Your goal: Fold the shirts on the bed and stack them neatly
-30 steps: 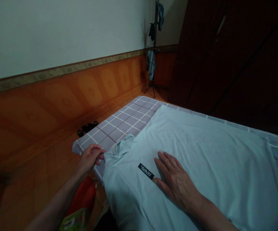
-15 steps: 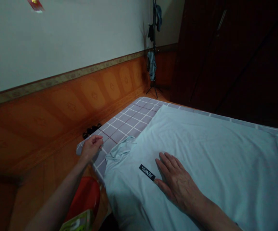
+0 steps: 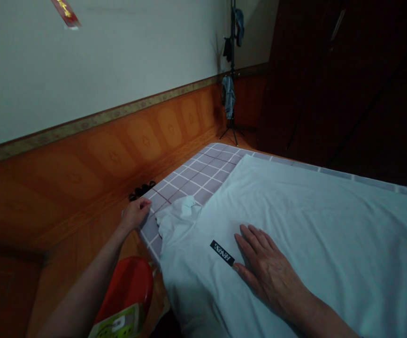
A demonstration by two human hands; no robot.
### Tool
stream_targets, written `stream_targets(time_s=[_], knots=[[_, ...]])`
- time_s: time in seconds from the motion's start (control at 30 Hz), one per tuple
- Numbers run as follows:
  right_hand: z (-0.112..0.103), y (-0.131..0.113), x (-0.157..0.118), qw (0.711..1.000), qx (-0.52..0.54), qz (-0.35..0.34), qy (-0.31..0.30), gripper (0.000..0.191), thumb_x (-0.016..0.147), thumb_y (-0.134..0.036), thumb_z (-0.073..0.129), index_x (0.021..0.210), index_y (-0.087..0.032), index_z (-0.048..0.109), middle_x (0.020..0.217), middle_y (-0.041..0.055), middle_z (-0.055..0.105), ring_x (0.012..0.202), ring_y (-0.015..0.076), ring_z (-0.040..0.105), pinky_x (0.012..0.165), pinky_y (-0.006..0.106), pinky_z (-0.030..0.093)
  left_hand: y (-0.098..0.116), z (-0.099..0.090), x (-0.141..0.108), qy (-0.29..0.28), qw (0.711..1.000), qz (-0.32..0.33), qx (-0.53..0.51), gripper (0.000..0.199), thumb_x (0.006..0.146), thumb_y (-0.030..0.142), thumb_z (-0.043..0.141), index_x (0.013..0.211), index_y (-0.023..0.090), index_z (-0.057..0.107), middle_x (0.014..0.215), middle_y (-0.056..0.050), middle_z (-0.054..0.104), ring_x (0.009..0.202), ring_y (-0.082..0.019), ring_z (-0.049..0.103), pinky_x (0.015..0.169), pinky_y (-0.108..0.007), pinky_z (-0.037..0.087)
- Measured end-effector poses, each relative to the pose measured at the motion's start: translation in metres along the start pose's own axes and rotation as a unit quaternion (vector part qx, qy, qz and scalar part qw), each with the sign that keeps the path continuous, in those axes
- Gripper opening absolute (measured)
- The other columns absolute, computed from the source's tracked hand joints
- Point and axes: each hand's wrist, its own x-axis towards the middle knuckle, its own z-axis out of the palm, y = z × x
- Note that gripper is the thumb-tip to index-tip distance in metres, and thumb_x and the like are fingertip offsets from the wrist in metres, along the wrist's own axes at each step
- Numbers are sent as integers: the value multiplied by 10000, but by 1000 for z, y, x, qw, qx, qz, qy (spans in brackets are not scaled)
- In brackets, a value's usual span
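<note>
A pale blue-green shirt (image 3: 295, 220) lies spread over a bed (image 3: 199, 173) with a grey checked cover. Its near end hangs over the bed's edge. On the shirt is a small black label (image 3: 222, 253) with white lettering. My right hand (image 3: 266, 263) rests flat on the cloth, fingers spread, the thumb tip beside the label. At the bed's left edge, my left hand (image 3: 136, 213) has its fingers curled together, with nothing visible in them. Between the hands, a crumpled part of the shirt (image 3: 178, 218) is bunched up, apart from my left hand.
A red stool (image 3: 129, 286) with a green patterned item (image 3: 119, 324) stands at the lower left. Dark shoes (image 3: 142, 189) lie on the floor by the wall. Behind the bed are a coat rack (image 3: 232, 61) with clothes and a dark wardrobe (image 3: 330, 94).
The view has shifted slightly, moving the scene to the right. The crumpled part of the shirt looks puffier. My right hand stays flat on the cloth, and my left hand remains curled.
</note>
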Motion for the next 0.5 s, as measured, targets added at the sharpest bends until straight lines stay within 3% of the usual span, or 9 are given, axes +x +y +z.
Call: stream_targets(time_s=[0.1, 0.23, 0.33, 0.43, 0.5], knots=[[1, 1, 0, 1000, 1, -6, 8, 490, 893, -391, 514, 1291, -107, 529, 1380, 191, 455, 1285, 342, 400, 1019, 515, 391, -2, -3, -1, -8, 1000, 10, 24, 232, 733, 378, 507, 806, 189, 620, 765, -37, 666, 719, -208, 614, 644, -279, 445], [1, 1, -1, 1000, -2, -4, 5, 489, 892, -390, 518, 1295, -112, 526, 1388, 186, 448, 1290, 341, 393, 1022, 513, 388, 19, 13, -18, -58, 995, 63, 50, 288, 744, 427, 553, 902, 203, 639, 931, -48, 665, 868, -212, 604, 762, -284, 437], [0, 1, -2, 1000, -1, -1, 2, 495, 890, -394, 520, 1297, -111, 525, 1389, 184, 447, 1290, 345, 391, 1018, 518, 393, 28, 15, -26, -79, 989, 77, 95, 172, 716, 367, 571, 750, 203, 614, 803, -38, 642, 786, -214, 579, 717, -292, 410], [-1, 0, -1, 1000, -1, -1, 0, 489, 894, -386, 516, 1295, -107, 527, 1385, 189, 451, 1286, 348, 398, 1010, 521, 403, 28, 4, -27, -94, 986, 62, 122, 101, 690, 279, 548, 620, 207, 551, 598, 3, 573, 592, -180, 519, 597, -270, 359], [0, 0, -2, 1000, 2, 0, 1, 483, 895, -379, 515, 1292, -103, 529, 1383, 197, 450, 1285, 350, 399, 1007, 524, 405, 30, -5, -24, -98, 985, 61, 126, 75, 680, 247, 541, 617, 207, 551, 589, 9, 574, 578, -172, 516, 585, -261, 351]])
